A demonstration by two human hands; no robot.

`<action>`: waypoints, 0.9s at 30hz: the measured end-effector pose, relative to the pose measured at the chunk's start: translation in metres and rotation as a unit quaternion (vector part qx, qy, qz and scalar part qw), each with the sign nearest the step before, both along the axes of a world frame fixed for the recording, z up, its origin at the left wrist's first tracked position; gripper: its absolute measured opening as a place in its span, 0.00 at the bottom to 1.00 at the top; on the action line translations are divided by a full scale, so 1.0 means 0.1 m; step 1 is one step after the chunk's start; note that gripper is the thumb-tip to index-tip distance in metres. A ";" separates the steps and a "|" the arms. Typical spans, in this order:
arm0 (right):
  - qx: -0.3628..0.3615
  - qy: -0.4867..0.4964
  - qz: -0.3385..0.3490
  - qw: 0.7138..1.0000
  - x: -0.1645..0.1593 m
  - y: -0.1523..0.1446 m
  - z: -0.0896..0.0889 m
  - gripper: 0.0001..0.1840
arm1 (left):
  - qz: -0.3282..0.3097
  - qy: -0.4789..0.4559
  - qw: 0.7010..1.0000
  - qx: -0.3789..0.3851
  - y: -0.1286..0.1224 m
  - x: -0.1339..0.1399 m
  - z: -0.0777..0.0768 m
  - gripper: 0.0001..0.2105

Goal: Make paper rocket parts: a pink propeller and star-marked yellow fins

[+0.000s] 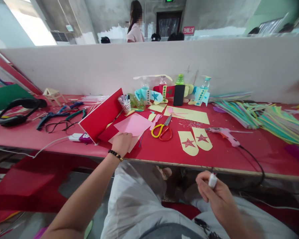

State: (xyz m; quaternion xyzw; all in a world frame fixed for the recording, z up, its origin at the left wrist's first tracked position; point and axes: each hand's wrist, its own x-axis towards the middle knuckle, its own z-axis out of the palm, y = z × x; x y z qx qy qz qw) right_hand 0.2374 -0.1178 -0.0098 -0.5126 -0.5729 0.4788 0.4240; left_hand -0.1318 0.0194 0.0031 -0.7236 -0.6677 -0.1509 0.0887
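Observation:
My left hand, a beaded bracelet at its wrist, is on a small stack of coloured paper at the table's front edge. Its curled fingers are closed at the lower edge of the pink paper; the fingertips are partly hidden. Over my lap, in front of the table edge, my right hand is closed round a white marker. To the right of the paper lie scissors with one yellow and one red handle, blades apart. Two pale yellow rounded cutouts bear red stars.
A pink glue gun lies right of the cutouts, its cord hanging over the edge. Decorated plastic bottles stand against the partition. A leaning red board, a pen cup, pliers, headphones and coloured strips surround the workspace.

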 end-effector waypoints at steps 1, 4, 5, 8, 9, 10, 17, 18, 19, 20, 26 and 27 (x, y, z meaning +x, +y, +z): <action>-0.001 -0.022 0.011 1.000 0.01 0.01 0.01 0.16 | 0.004 -0.001 1.000 0.008 -0.02 0.01 0.01 0.08; 0.014 -0.069 0.015 0.997 0.00 0.06 0.06 0.17 | 0.010 -0.017 0.999 0.048 -0.12 0.03 0.02 0.10; 0.016 -0.076 0.008 0.997 0.00 0.08 0.07 0.17 | 0.012 -0.025 0.998 0.064 -0.18 0.04 0.01 0.10; 0.006 -0.078 -0.017 0.997 -0.03 0.15 0.06 0.18 | 0.034 -0.048 0.992 0.112 -0.36 0.04 -0.03 0.09; 0.002 -0.080 -0.023 0.997 -0.04 0.18 0.05 0.18 | 0.047 -0.055 0.989 0.127 -0.41 0.03 -0.06 0.08; 0.002 -0.087 -0.028 0.996 -0.05 0.21 0.04 0.19 | 0.058 -0.060 0.987 0.140 -0.46 0.02 -0.08 0.08; 0.062 -0.197 -0.026 0.978 -0.11 0.57 0.20 0.15 | 0.055 -0.088 0.980 0.169 -0.64 -0.16 -0.18 0.06; 0.056 -0.203 -0.013 0.977 -0.14 0.64 0.26 0.15 | 0.063 -0.097 0.977 0.179 -0.66 -0.22 -0.17 0.06; 0.052 -0.207 0.003 0.977 -0.17 0.72 0.32 0.16 | 0.076 -0.109 0.972 0.192 -0.69 -0.29 -0.15 0.07; 0.056 -0.212 0.013 0.976 -0.20 0.80 0.39 0.16 | 0.091 -0.122 0.966 0.207 -0.72 -0.36 -0.13 0.08; 0.183 -0.355 0.104 0.911 -0.56 1.46 0.67 0.16 | 0.159 -0.235 0.910 0.303 -0.96 -0.68 -0.06 0.11; 0.212 -0.388 0.116 0.889 -0.63 1.61 0.68 0.15 | 0.150 -0.247 0.908 0.302 -0.99 -0.70 -0.07 0.10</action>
